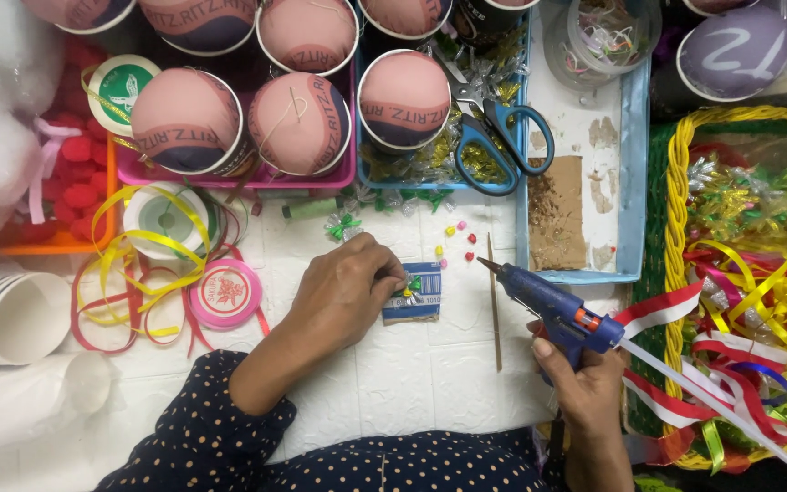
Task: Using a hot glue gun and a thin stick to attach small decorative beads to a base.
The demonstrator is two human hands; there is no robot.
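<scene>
On the white table [412, 364], centre: small blue card piece [414, 293] bearing a green-and-silver foil bow [409, 288], lying flat. Left hand [343, 296]: fingertips pinched narrow on the bow, pressing it to the card. Right hand [585, 383]: fingers wrapped around a blue glue gun [553, 310], nozzle aimed toward the card, well short of it. Between them: thin wooden stick [495, 305]. Above: blue-handled scissors [494, 137] in a blue tray [632, 182].

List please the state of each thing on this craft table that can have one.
Left hand: pressing a small bow onto the blue card.
Right hand: gripping the glue gun, nozzle aimed at the card, apart from it.
Scissors: closed, in the blue tray.
Paper cups: stacked, lying sideways.
</scene>
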